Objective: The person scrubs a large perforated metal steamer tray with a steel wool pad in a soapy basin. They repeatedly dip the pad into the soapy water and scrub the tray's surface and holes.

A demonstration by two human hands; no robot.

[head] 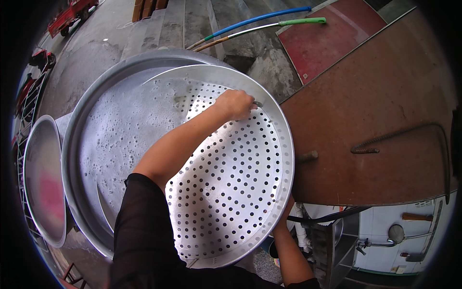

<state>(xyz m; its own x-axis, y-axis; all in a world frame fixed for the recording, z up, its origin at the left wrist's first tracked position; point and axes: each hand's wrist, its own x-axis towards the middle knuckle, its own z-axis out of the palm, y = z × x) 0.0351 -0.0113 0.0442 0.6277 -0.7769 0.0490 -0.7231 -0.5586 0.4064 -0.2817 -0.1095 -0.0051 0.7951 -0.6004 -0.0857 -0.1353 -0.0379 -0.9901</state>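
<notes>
A wide perforated aluminium steamer pan (234,173) leans tilted in a large round metal basin (72,144), its far left part under sudsy water (119,123). My left hand (236,104) is a fist against the pan's inside, near the upper right wall. A small dark-grey thing (257,104) shows at its fingers; I cannot tell what it is. Below the pan's right rim, my right hand (286,216) holds the pan from outside, its fingers hidden behind the metal.
At left stands a second round basin (45,180) with something pink in it. Blue (260,18) and green (303,21) handled poles lie across concrete steps. A brown board (368,101) carries a bent steel bar (400,128). Lower right are a tap (375,243) and ladle (396,233).
</notes>
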